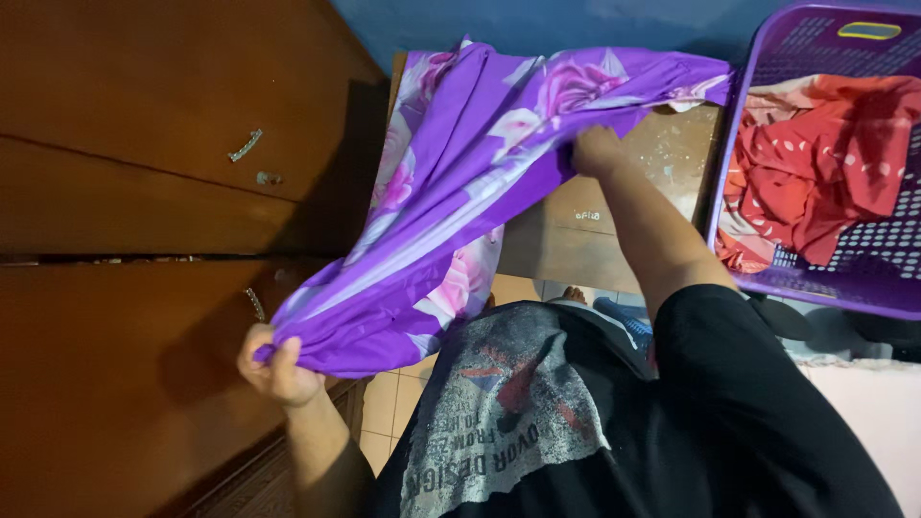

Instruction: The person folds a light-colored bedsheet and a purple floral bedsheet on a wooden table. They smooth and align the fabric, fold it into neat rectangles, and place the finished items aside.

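Stretching between both hands, a purple cloth (pixel 460 192) with pink flowers hangs in the air above a wooden table (pixel 672 158), its far edge draped over the table's back part. The left hand (pixel 278 364) is low and near the body, fingers curled tight into a fist around one bunched corner of the cloth. The right hand (pixel 597 152) is higher and further out, over the table, closed on the cloth's upper edge — its fingertips are buried in the folds, so how they pinch cannot be told. The cloth runs taut on a slant from the low left grip to the high right one, with loose folds sagging beneath.

Right of the table stands a purple basket (pixel 825 288) with a perforated wall and a yellow handle slot; inside lies a red cloth (pixel 825 153) with white dots, crumpled, beside a paler piece. On the left are dark brown wooden doors (pixel 125 192) with small metal handles. Below, the person's black shirt (pixel 595 432) with a grey print fills the foreground — pale floor tiles (pixel 393 403) show beside it.
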